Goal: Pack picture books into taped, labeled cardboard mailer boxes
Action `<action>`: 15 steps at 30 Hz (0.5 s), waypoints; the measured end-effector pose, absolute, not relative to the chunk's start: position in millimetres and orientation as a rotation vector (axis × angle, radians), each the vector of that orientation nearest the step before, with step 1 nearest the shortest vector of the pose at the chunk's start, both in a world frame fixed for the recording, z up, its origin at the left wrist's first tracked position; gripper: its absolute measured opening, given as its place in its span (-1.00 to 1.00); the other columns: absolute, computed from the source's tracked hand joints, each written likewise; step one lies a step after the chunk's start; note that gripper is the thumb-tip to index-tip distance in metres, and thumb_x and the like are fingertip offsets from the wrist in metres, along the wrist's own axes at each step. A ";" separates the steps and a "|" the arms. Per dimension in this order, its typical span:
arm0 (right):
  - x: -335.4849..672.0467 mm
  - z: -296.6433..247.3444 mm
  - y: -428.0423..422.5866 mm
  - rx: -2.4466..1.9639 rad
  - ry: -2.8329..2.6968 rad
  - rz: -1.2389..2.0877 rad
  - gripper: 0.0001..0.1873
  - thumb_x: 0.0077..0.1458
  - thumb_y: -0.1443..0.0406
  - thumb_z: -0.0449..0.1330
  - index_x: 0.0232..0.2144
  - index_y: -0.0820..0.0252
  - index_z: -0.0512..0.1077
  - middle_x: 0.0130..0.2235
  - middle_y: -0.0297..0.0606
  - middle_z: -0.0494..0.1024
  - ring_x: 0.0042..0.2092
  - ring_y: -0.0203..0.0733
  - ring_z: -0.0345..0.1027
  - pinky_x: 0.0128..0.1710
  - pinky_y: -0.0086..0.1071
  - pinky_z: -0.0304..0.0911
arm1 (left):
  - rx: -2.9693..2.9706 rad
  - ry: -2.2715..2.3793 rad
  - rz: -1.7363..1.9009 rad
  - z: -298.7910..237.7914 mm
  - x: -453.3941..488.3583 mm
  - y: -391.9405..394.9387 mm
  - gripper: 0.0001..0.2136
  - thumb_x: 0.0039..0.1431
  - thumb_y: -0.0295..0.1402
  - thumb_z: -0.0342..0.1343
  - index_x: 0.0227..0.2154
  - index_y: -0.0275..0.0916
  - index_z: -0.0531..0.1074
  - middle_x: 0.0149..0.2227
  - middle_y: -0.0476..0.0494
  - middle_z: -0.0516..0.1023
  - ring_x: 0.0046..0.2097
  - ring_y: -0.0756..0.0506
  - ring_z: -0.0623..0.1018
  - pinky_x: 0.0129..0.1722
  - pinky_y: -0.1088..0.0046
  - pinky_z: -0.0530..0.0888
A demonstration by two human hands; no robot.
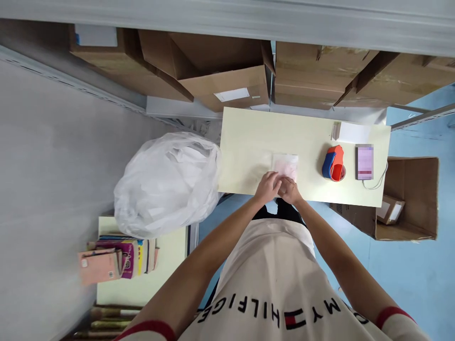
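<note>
On the pale table (245,142) lies a small flat packet (285,164), pinkish-white and seemingly clear-wrapped, close to the front edge. My left hand (268,187) and my right hand (288,189) meet at its near edge, fingers curled together and pressed on it. The fingertips partly hide the packet's near side. To the right stands a red and blue tape dispenser (334,163) with a roll of tape in it, apart from both hands.
A phone (364,162) with a cable and a white box (351,132) sit at the table's right. A large white plastic bag (167,184) bulges at the left, above books (131,255). Cardboard boxes (227,87) line the shelf behind; an open carton (412,180) stands right.
</note>
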State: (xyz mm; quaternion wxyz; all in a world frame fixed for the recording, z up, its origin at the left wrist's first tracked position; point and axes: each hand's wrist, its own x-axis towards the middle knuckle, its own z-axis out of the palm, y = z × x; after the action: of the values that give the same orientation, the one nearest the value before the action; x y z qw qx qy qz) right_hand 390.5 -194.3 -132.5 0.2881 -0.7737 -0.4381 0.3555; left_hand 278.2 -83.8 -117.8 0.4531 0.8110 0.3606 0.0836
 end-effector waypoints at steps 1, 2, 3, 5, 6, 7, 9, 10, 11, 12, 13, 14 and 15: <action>390.0 -132.3 -196.3 -2.048 -1.166 0.933 -0.59 -0.03 0.27 0.21 -0.06 0.11 0.47 0.03 -0.11 0.50 0.09 0.08 0.35 0.14 0.03 0.24 | 2.017 0.880 0.145 -121.0 279.3 -87.0 -0.65 0.26 -0.26 0.01 0.06 -0.27 0.38 0.08 -0.33 0.44 0.18 -0.24 0.40 0.23 0.13 0.32; 389.2 -132.1 -198.9 -2.043 -1.142 0.898 -0.62 -0.02 0.29 0.20 -0.08 0.13 0.47 0.03 -0.10 0.50 0.10 0.07 0.34 0.15 0.01 0.24 | 2.011 0.902 0.091 -124.4 280.9 -89.0 -0.64 0.26 -0.27 0.01 0.06 -0.30 0.38 0.07 -0.35 0.44 0.17 -0.25 0.41 0.23 0.12 0.32; 388.3 -132.2 -202.1 -2.054 -1.093 0.847 -0.63 -0.02 0.30 0.18 -0.10 0.15 0.46 0.04 -0.07 0.48 0.11 0.06 0.33 0.17 0.00 0.23 | 1.991 0.941 0.052 -127.6 282.6 -89.6 -0.64 0.26 -0.29 0.00 0.06 -0.33 0.38 0.08 -0.38 0.44 0.18 -0.26 0.40 0.23 0.11 0.32; 386.5 -133.7 -209.0 -2.116 -0.897 0.737 -0.59 -0.02 0.31 0.15 -0.06 0.18 0.43 0.07 -0.02 0.43 0.15 0.06 0.29 0.18 0.00 0.22 | 1.926 1.006 0.009 -132.9 286.1 -87.8 -0.65 0.27 -0.30 0.01 0.04 -0.35 0.40 0.07 -0.39 0.45 0.17 -0.26 0.42 0.22 0.13 0.33; 386.1 -135.1 -212.1 -2.140 -0.753 0.709 -0.55 -0.02 0.30 0.14 -0.02 0.19 0.39 0.08 0.00 0.41 0.15 0.07 0.28 0.17 0.02 0.23 | 1.883 1.025 -0.004 -134.5 287.5 -86.0 -0.66 0.27 -0.29 0.01 0.03 -0.34 0.41 0.06 -0.38 0.46 0.14 -0.25 0.45 0.20 0.14 0.35; 386.4 -136.8 -214.6 -2.140 -0.596 0.713 -0.49 -0.03 0.28 0.15 0.03 0.19 0.34 0.09 0.01 0.40 0.13 0.06 0.29 0.13 0.03 0.26 | 1.834 1.041 -0.015 -135.3 288.5 -84.1 -0.66 0.26 -0.27 0.03 0.02 -0.33 0.42 0.06 -0.37 0.47 0.10 -0.24 0.48 0.17 0.15 0.38; 389.9 -139.6 -218.1 -2.060 -0.315 0.796 -0.39 -0.07 0.23 0.18 0.09 0.17 0.26 0.04 0.00 0.44 0.04 0.03 0.37 0.01 0.00 0.35 | 1.725 1.076 -0.023 -135.4 290.4 -82.0 -0.65 0.24 -0.26 0.06 0.02 -0.30 0.42 0.08 -0.35 0.47 0.03 -0.22 0.53 0.11 0.18 0.42; 393.4 -140.1 -219.7 -1.995 -0.209 0.850 -0.36 -0.10 0.21 0.20 0.09 0.16 0.24 0.00 -0.03 0.47 -0.02 0.00 0.40 -0.05 -0.03 0.38 | 1.668 1.095 -0.021 -135.0 291.7 -82.4 -0.64 0.22 -0.26 0.08 0.03 -0.30 0.42 0.09 -0.36 0.47 0.01 -0.21 0.54 0.10 0.19 0.42; 398.0 -139.6 -221.6 -1.929 -0.135 0.902 -0.34 -0.12 0.18 0.22 0.07 0.17 0.24 -0.05 -0.06 0.50 -0.07 -0.02 0.42 -0.10 -0.06 0.39 | 1.606 1.111 -0.017 -134.5 293.6 -84.3 -0.63 0.20 -0.27 0.09 0.04 -0.30 0.42 0.10 -0.36 0.46 0.02 -0.21 0.54 0.09 0.20 0.42; 403.4 -137.7 -224.0 -1.868 -0.092 0.947 -0.35 -0.15 0.16 0.24 0.04 0.17 0.26 -0.11 -0.09 0.52 -0.12 -0.04 0.44 -0.14 -0.09 0.40 | 1.541 1.115 -0.016 -134.0 296.3 -87.7 -0.61 0.19 -0.27 0.10 0.05 -0.30 0.41 0.10 -0.36 0.47 0.03 -0.21 0.54 0.09 0.21 0.42; 409.3 -134.6 -227.1 -1.815 -0.070 0.987 -0.37 -0.16 0.14 0.26 0.00 0.18 0.28 -0.16 -0.12 0.54 -0.17 -0.06 0.44 -0.18 -0.12 0.40 | 1.478 1.105 -0.020 -133.7 299.8 -92.6 -0.60 0.18 -0.28 0.11 0.06 -0.30 0.40 0.08 -0.35 0.48 0.03 -0.20 0.53 0.08 0.22 0.43; 415.1 -130.2 -230.8 -1.775 -0.062 1.020 -0.41 -0.16 0.12 0.26 -0.05 0.19 0.30 -0.19 -0.15 0.55 -0.20 -0.08 0.45 -0.22 -0.15 0.40 | 1.424 1.081 -0.027 -133.4 304.2 -98.7 -0.60 0.17 -0.27 0.11 0.06 -0.29 0.40 0.05 -0.34 0.51 0.02 -0.19 0.54 0.06 0.23 0.43; 420.4 -125.0 -234.6 -1.750 -0.062 1.043 -0.45 -0.16 0.11 0.26 -0.10 0.19 0.32 -0.22 -0.17 0.56 -0.24 -0.09 0.44 -0.26 -0.17 0.40 | 1.382 1.048 -0.035 -133.1 309.3 -105.7 -0.61 0.17 -0.27 0.11 0.04 -0.29 0.41 0.01 -0.31 0.54 -0.02 -0.18 0.55 0.03 0.25 0.44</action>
State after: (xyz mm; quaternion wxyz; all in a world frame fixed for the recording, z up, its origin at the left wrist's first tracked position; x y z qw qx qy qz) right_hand 420.4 -234.6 -125.0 0.5241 -0.7313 -0.0261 0.4358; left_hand 309.3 -105.7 -133.1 0.6468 0.6076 0.4607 -0.0155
